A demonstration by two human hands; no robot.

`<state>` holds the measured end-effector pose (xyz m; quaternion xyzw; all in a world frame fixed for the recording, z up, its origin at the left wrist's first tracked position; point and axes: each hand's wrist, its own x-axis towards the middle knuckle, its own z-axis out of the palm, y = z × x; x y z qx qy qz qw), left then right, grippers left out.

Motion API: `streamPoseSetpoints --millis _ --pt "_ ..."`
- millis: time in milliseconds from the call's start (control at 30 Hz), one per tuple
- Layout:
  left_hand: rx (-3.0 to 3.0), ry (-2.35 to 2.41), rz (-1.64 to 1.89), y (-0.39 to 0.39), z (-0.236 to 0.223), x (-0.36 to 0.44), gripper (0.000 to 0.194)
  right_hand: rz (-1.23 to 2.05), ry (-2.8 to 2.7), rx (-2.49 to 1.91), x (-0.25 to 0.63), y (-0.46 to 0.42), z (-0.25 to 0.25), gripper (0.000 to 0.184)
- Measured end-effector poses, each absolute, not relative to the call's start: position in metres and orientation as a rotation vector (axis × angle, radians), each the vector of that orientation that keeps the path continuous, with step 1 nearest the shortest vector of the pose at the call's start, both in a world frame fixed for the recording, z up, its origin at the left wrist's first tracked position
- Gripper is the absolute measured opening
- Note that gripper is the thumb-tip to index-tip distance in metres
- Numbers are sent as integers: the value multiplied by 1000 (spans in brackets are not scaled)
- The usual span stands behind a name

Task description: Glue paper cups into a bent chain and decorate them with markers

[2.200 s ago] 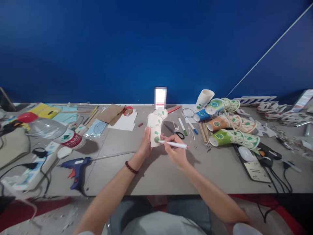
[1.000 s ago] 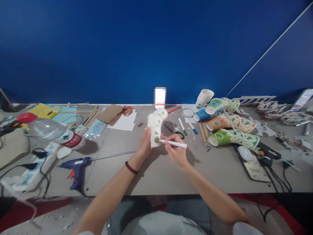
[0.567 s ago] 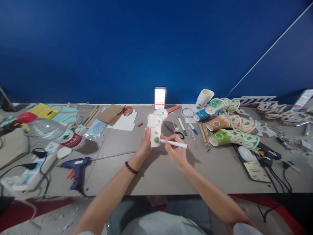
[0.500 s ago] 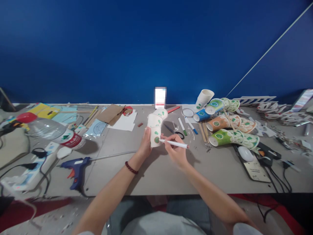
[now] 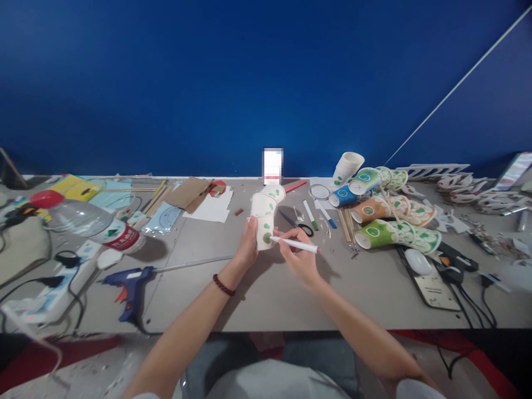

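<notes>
My left hand (image 5: 248, 244) is closed round the lowest of some joined white paper cups (image 5: 264, 213) with green leaf prints, held above the table and bending to the right at the top. My right hand (image 5: 298, 256) grips a white marker pen (image 5: 300, 244) with a reddish end. The pen's tip is at the round green mark on the lowest cup; whether it touches cannot be made out. Beyond my right hand lie scissors (image 5: 306, 229), a green marker (image 5: 310, 215) and a blue marker (image 5: 326, 214).
To the left are a blue glue gun (image 5: 132, 288), a power strip (image 5: 62, 288) and a plastic bottle (image 5: 91, 221) lying over. Coloured cup chains (image 5: 378, 234), a cup stack (image 5: 348, 166) and a phone (image 5: 436, 291) with a mouse on it are at right.
The pen tip has shifted very slightly against the round mark on the cup. Both hands keep nearly the same place and the same hold.
</notes>
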<state>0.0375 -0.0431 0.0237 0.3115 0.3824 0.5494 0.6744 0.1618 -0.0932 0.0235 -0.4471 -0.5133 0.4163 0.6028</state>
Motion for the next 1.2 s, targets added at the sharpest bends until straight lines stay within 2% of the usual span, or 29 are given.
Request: streamPoseSetpoints --millis 900,1200 --pt "667 869 1262 -42 23 39 66 980 -1204 -1035 162 -93 25 9" --pt "634 836 1262 -40 19 39 60 968 -1213 -1028 162 -93 25 10"
